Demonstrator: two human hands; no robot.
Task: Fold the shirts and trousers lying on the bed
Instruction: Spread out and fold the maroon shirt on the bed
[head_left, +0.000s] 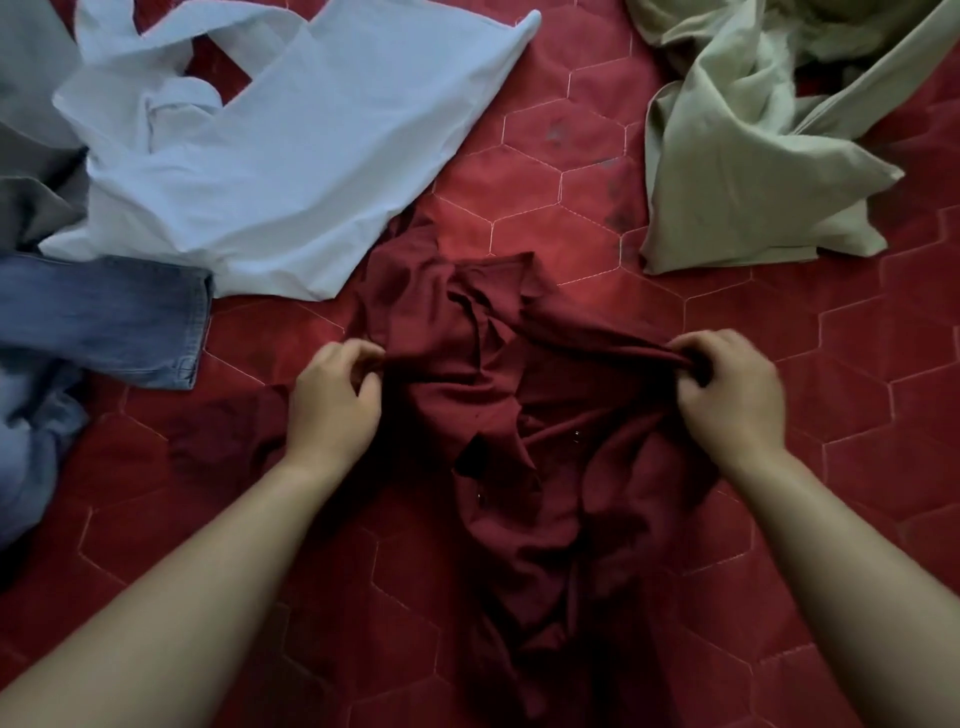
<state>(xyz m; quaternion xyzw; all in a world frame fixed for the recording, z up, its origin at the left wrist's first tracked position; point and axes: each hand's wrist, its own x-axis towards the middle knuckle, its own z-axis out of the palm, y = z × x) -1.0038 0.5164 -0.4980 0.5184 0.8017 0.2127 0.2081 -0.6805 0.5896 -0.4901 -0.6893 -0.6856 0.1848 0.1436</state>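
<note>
1. Shirt of dark red cloth (493, 415), crumpled and with small buttons showing, lies bunched in the middle of the bed on a red quilted bedcover (571, 171) stitched in hexagons.
2. The left hand (337, 400) is at the shirt's 9 o'clock edge. Its fingers (358, 352) are curled and pinch a fold of the dark red cloth.
3. The right hand (727, 395) is at the shirt's 3 o'clock edge. Its fingers (691, 349) are clenched round a gathered ridge of the same cloth, which runs from that grip toward the shirt's middle.
4. Both forearms are bare and reach in from 7 o'clock and 5 o'clock.
5. A pale blue shirt (270, 156) lies spread and rumpled at 11 o'clock, its lower corner just beside the dark red shirt.
6. Blue denim trousers (104, 317) lie at 9 o'clock. One hemmed leg end points toward the middle and touches the pale blue shirt's lower edge.
7. An olive-green garment (737, 156) is heaped at 1 o'clock, apart from the dark red shirt.
8. Grey fabric (31, 156) lies at 10 o'clock by the frame edge, against the pale blue shirt. I cannot tell what kind of garment it is.
</note>
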